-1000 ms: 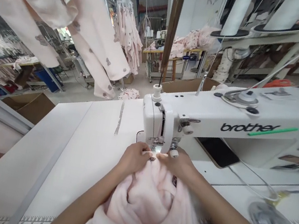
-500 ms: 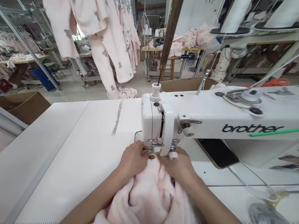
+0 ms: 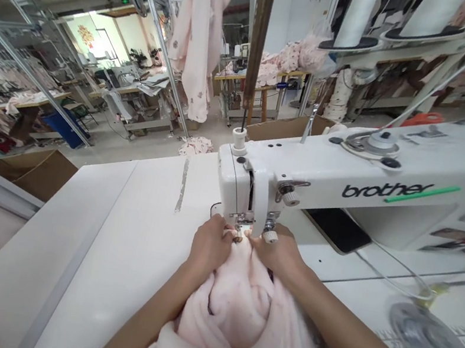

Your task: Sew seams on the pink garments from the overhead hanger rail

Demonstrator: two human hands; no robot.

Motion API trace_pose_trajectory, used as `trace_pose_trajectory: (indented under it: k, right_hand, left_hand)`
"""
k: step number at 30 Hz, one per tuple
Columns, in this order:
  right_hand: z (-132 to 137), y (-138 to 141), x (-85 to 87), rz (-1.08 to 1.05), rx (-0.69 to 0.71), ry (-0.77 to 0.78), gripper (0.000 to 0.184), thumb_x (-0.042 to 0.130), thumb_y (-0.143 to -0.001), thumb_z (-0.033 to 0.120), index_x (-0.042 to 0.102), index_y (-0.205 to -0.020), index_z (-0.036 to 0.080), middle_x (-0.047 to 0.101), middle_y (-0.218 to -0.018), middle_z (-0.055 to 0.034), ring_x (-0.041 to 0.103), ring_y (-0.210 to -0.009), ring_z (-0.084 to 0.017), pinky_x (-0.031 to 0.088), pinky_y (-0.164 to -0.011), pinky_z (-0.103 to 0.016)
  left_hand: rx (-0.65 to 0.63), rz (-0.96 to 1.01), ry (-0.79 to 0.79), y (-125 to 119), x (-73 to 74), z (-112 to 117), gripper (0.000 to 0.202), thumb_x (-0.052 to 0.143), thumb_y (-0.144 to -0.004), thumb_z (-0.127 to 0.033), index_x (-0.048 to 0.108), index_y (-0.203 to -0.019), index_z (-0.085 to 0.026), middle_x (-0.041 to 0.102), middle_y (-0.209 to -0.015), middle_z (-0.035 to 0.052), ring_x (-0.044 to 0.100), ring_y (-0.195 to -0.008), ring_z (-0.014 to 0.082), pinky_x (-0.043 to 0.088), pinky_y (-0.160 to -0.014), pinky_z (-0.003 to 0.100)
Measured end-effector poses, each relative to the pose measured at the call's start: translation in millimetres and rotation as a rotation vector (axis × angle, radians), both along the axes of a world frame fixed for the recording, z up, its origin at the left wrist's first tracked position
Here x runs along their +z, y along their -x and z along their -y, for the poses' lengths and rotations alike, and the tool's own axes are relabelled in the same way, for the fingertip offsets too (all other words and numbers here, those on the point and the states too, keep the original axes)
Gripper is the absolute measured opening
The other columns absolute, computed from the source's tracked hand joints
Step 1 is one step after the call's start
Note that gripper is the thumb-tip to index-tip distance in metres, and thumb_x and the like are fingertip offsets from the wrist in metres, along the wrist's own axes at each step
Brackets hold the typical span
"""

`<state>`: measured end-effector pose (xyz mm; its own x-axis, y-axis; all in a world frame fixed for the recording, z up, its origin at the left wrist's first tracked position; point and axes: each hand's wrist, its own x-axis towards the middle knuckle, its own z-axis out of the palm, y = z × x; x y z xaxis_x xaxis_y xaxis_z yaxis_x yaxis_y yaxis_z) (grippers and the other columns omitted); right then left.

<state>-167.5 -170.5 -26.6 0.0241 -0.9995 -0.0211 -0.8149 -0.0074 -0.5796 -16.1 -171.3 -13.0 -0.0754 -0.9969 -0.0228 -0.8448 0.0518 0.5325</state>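
A pale pink garment (image 3: 235, 312) with small dark prints lies bunched in front of a white sewing machine (image 3: 317, 177), its far end under the needle area. My left hand (image 3: 211, 245) pinches the cloth edge just left of the presser foot (image 3: 241, 226), fingers closed. On the other side, my right hand (image 3: 279, 251) is closed on the same cloth, thumb and fingertips near the foot. The machine's head and a tension knob partly hide the right fingers. The needle tip is too small to make out.
A black phone (image 3: 337, 228) with a white cable lies under the machine arm. At the right rests a clear round disc (image 3: 432, 341). Thread cones (image 3: 354, 15) stand behind. Pink garments (image 3: 200, 36) hang beyond the table, and a cardboard box (image 3: 34, 175) sits at left.
The hanging garments beyond the table have moved right, uncovering the room behind them. The view has shifted slightly. Both hands stay on the cloth beside the presser foot.
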Motion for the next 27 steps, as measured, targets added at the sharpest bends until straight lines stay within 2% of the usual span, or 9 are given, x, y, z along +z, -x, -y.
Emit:
trace_pose_trajectory:
  k: [4, 14, 22, 27]
  right_hand:
    - [3, -1, -5.2, -0.042, -0.010, 0.023, 0.017, 0.052, -0.082, 0.025, 0.060, -0.069, 0.017, 0.063, -0.073, -0.0031, 0.056, -0.066, -0.017, 0.031, -0.055, -0.024]
    - [3, -3, -14.1, -0.105, 0.007, 0.108, 0.022, 0.052, -0.085, 0.030, 0.060, -0.069, 0.016, 0.064, -0.074, -0.0044, 0.056, -0.069, -0.018, 0.029, -0.055, -0.025]
    - [6, -10, -16.4, -0.101, -0.015, 0.127, 0.019, 0.048, -0.084, 0.021, 0.061, -0.070, 0.015, 0.064, -0.075, -0.0083, 0.057, -0.068, -0.020, 0.027, -0.054, -0.026]
    - [1, -6, -10.1, 0.000, 0.007, 0.155, 0.022, 0.046, -0.085, 0.023, 0.060, -0.069, 0.015, 0.063, -0.070, -0.0078, 0.056, -0.065, -0.019, 0.030, -0.054, -0.025]
  left_hand:
    - [0.000, 0.007, 0.013, 1, -3.6, 3, 0.011, 0.044, -0.078, -0.017, 0.055, -0.081, -0.018, 0.064, -0.090, 0.0043, 0.059, -0.084, 0.0198, 0.040, -0.067, 0.027]
    - [0.000, 0.105, 0.045, -1, -6.4, 6, 0.011, 0.043, -0.079, -0.019, 0.053, -0.075, -0.017, 0.062, -0.089, 0.0088, 0.059, -0.081, 0.0244, 0.039, -0.065, 0.031]
    - [0.006, 0.043, 0.062, -2, -8.4, 7, 0.016, 0.045, -0.082, -0.025, 0.055, -0.090, -0.016, 0.062, -0.091, 0.0101, 0.059, -0.083, 0.0257, 0.041, -0.069, 0.032]
    - [-0.061, -0.054, 0.064, -10, -5.8, 6, 0.017, 0.047, -0.083, -0.025, 0.058, -0.094, -0.018, 0.063, -0.097, 0.0060, 0.059, -0.090, 0.0196, 0.043, -0.076, 0.027]
